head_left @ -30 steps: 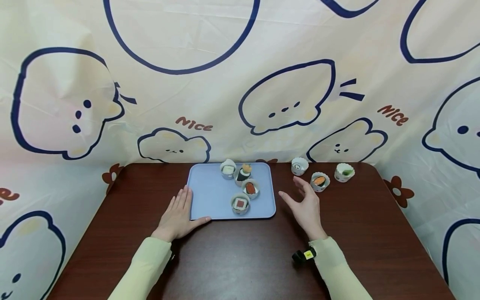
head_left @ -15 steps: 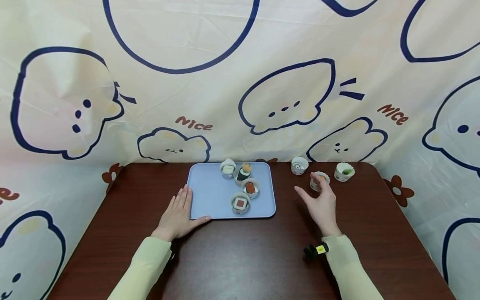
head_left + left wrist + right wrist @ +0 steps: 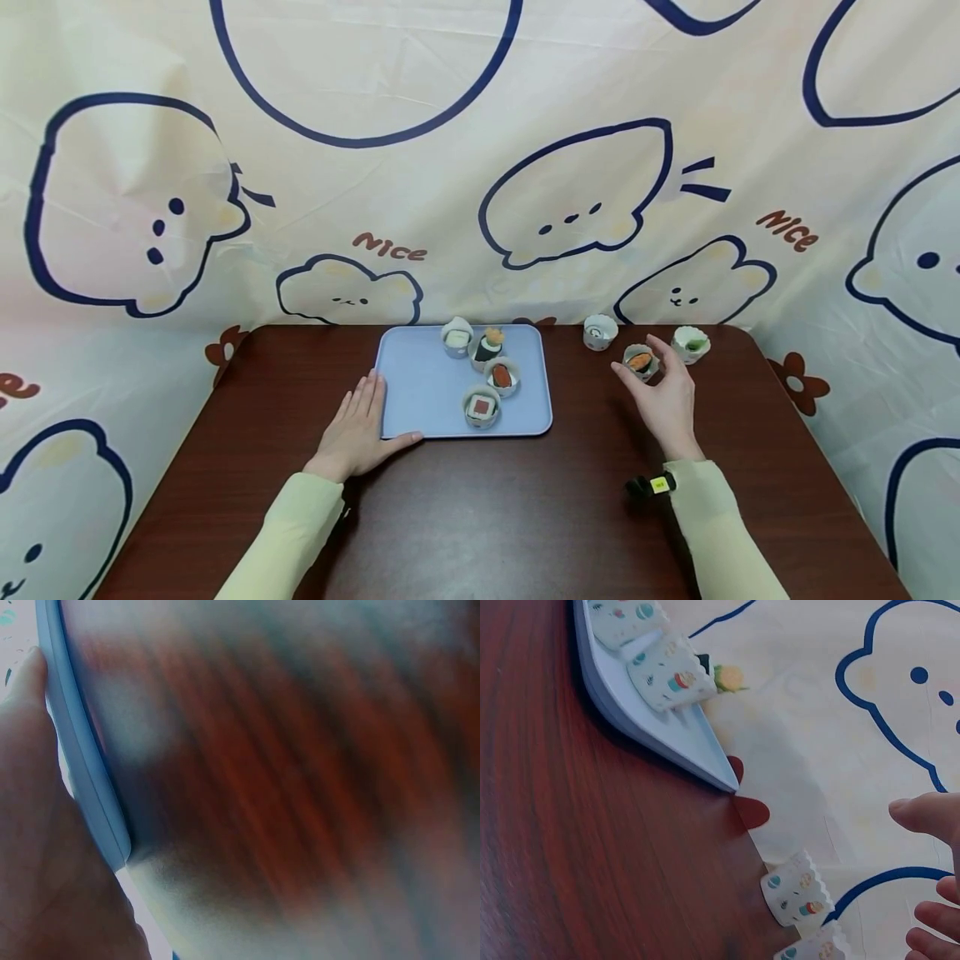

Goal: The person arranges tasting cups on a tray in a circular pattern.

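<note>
My left hand (image 3: 354,435) lies flat with straight fingers at the left edge of a light-blue tray (image 3: 416,379), its thumb along the front edge. In the left wrist view the hand lies against the tray's rim (image 3: 84,750). Toward the right, my right hand (image 3: 667,408) hovers with thumb and fingers spread about a paper cup holding orange-topped toy sushi (image 3: 640,362). In the right wrist view the fingers (image 3: 930,814) are apart, with nothing between them. Beside that cup stand a cup with a white roll (image 3: 600,332) and a cup with a green-topped piece (image 3: 690,344).
Several sushi cups stand on the tray's right half, among them one with a red topping (image 3: 501,377) and one with a pink square centre (image 3: 481,407). The dark wooden table (image 3: 480,525) meets a printed cloth backdrop (image 3: 450,200) behind.
My right hand has moved right from beside the tray to the orange-topped sushi cup, its thumb and fingers now on either side of it. The left hand has stayed put.
</note>
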The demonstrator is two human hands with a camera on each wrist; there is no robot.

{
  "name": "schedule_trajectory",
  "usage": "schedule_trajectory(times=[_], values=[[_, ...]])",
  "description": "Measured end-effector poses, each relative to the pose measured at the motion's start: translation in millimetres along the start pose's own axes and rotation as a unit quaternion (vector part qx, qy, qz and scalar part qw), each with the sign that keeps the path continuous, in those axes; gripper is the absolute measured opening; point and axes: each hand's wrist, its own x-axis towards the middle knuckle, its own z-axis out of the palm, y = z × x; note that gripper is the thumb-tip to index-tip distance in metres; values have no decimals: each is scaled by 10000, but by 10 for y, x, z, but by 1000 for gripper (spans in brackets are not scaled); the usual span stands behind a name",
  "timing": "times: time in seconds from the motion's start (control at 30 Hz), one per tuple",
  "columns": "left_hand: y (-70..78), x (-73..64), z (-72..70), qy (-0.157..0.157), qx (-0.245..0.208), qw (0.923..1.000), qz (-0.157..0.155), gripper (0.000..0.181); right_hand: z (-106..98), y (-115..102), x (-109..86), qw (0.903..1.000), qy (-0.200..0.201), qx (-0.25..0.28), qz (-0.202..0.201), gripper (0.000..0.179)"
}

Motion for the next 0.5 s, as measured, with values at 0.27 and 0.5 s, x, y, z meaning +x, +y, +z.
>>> schedule_trajectory(times=[0.27,0.5], values=[[40,-31,-44,105,-23,9999,39,125,-79,44,112,9998,-113,-173,48,76],[134,-89,-147,145,-101,9998,10,120,-138,68,212,9989,-333,-336,35,79]])
